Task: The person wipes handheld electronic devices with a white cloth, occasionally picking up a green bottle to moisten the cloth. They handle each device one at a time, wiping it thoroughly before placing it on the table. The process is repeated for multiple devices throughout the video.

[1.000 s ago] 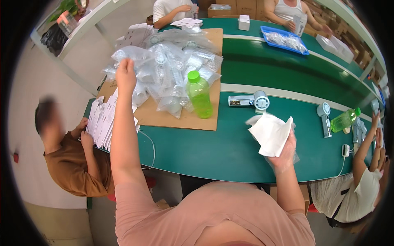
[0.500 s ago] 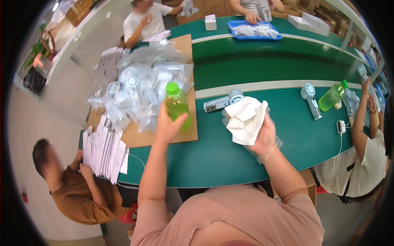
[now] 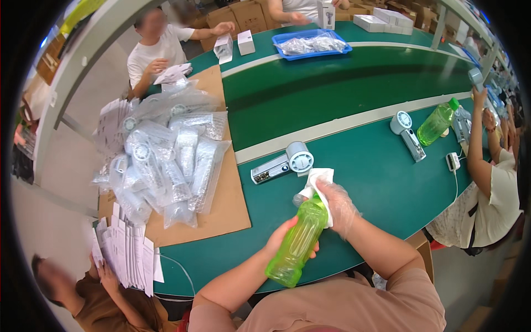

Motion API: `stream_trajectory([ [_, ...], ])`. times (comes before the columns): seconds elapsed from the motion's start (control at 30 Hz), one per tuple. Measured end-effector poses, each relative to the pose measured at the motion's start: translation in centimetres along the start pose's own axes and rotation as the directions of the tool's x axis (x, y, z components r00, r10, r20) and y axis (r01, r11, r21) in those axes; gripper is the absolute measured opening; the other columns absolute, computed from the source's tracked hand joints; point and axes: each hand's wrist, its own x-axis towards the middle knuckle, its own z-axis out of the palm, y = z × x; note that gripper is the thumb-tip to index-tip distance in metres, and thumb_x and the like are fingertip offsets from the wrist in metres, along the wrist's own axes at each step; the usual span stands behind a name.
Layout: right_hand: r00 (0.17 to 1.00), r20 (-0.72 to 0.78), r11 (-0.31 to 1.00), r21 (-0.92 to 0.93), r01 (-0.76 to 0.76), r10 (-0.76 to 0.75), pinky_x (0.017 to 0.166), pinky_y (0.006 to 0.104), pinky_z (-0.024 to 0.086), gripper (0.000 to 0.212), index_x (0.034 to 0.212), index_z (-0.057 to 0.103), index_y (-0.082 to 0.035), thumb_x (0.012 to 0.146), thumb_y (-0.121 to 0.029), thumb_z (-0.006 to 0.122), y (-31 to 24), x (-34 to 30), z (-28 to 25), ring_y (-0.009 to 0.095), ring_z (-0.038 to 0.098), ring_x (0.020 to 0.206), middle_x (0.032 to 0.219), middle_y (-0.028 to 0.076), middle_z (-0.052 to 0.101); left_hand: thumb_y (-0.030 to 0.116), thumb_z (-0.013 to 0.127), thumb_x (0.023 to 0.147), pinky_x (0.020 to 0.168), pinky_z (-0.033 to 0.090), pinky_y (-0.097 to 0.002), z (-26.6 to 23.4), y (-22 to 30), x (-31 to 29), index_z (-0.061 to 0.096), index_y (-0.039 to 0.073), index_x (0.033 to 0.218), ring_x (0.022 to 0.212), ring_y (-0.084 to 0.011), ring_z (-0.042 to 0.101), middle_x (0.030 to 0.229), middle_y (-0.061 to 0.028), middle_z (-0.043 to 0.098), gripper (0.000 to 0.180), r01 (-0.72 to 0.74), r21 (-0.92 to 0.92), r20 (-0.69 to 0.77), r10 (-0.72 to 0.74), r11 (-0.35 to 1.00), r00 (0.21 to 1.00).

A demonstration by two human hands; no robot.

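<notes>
My left hand (image 3: 284,239) is wrapped round the body of a green plastic bottle (image 3: 297,243), tilted with its base toward me. At the bottle's neck, my right hand (image 3: 338,203), in a clear plastic glove, grips a white cloth (image 3: 322,178) pressed against the top. The cap is hidden by cloth and fingers. Just beyond my hands, a grey-blue handheld fan (image 3: 285,162) lies on the green table (image 3: 276,207).
Bubble-wrapped fans (image 3: 166,155) cover a cardboard sheet (image 3: 235,207) on the left, with folded papers (image 3: 126,249) nearby. Another fan (image 3: 408,136), a second green bottle (image 3: 437,124) and a white charger (image 3: 453,161) sit right. A blue tray (image 3: 312,50) stands far off. Co-workers surround the table.
The bottle has swung from upright at the left to a tilt in front of me. My right hand has brought the cloth onto its top. The whole view has shifted.
</notes>
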Motion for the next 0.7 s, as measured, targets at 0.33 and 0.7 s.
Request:
stream_trajectory([
  [0.33,0.997,0.039,0.998,0.007,-0.061,0.060,0.071,0.0420,0.058,0.031,0.117,0.050,-0.003,0.101,-0.030,0.050,-0.5,-0.5,0.0,0.026,0.064,0.082,0.098,0.013,0.060,0.055,0.039,0.099,0.072,0.055,-0.0382,1.1,-0.7,-0.6,0.056,0.004,0.124,0.081,-0.0297,0.069,0.096,-0.0195,0.067,0.058,0.076,-0.034,-0.040,-0.078,0.996,0.996],
  [0.7,0.985,0.162,0.991,0.108,-0.080,0.062,0.069,0.0421,0.057,0.031,0.117,0.050,-0.006,0.099,-0.031,0.052,-0.3,-0.3,-0.6,0.026,0.064,0.081,0.096,0.012,0.059,0.053,0.042,0.098,0.073,0.055,-0.0380,0.9,-0.7,-0.5,0.056,0.005,0.122,0.083,-0.0288,0.069,0.098,-0.0183,0.068,0.056,0.086,0.058,-0.051,-0.083,0.995,0.995],
])
